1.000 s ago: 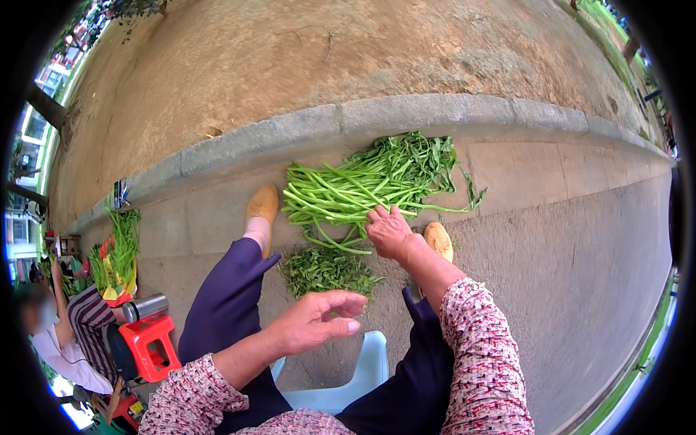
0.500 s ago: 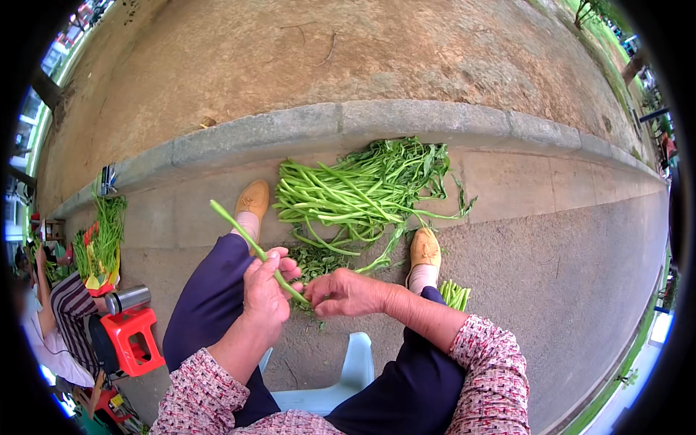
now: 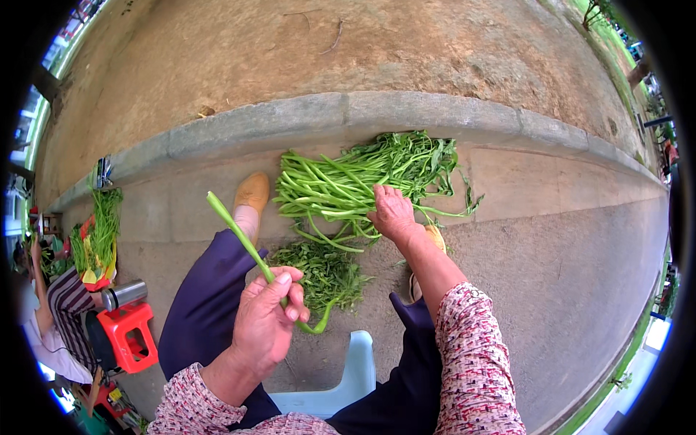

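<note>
My left hand (image 3: 267, 308) is closed around a single long green stem (image 3: 243, 235), which looks like water spinach. Its thick cut end points up and away to the left, while the thin lower end curls out below my fingers. Further off, my right hand (image 3: 394, 212) rests at the near right side of a large bundle of the same green stems (image 3: 319, 190), back of the hand up. Its fingertips are hidden, so I cannot make out a grip. A loose heap of dark green leaves (image 3: 326, 272) lies on the ground between my feet.
A stone kerb (image 3: 254, 130) runs behind the bundle, with bare earth beyond. Under me is a pale blue stool (image 3: 355, 362). At left are a red stool (image 3: 130, 337), a metal flask (image 3: 125, 293), a bag of greens (image 3: 101, 239) and a seated person in striped clothing (image 3: 69, 312).
My right hand has left the stem in my left hand and moved away to the bundle. The leafy strand beside it no longer shows there. My left hand keeps the stem, slightly nearer me.
</note>
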`<state>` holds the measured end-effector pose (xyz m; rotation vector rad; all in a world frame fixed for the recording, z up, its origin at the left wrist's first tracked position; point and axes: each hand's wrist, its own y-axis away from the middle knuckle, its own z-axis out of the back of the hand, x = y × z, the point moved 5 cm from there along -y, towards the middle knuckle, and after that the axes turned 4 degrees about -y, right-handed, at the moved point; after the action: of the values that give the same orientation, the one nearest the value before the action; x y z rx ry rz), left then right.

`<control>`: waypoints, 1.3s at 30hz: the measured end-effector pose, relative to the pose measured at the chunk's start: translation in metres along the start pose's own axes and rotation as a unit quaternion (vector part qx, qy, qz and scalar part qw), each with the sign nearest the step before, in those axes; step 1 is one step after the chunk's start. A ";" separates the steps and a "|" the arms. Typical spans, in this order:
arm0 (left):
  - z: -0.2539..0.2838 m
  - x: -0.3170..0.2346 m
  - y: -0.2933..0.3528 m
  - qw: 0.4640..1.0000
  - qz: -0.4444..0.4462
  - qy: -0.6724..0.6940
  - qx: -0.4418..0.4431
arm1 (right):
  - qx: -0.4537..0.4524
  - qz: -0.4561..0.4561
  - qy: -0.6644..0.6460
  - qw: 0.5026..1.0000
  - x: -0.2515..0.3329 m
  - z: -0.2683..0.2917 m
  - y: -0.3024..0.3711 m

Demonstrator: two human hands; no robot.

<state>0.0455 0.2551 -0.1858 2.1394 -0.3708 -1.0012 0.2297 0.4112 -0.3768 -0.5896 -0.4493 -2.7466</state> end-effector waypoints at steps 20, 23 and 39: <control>0.011 -0.020 -0.003 0.999 -0.048 0.011 0.008 | 0.158 -0.121 -0.144 0.969 -0.010 -0.005 -0.012; 0.009 -0.021 -0.006 0.998 -0.050 0.019 0.010 | 0.212 -0.090 -0.303 0.925 -0.003 0.021 0.003; 0.014 -0.052 0.127 0.981 -0.137 0.038 0.135 | 0.290 0.036 -0.592 0.751 0.215 0.163 0.212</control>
<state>0.0071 0.1882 -0.0720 2.5189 -0.1847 -1.0666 0.1718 0.2307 -0.0914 -2.0011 -1.3917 -1.5998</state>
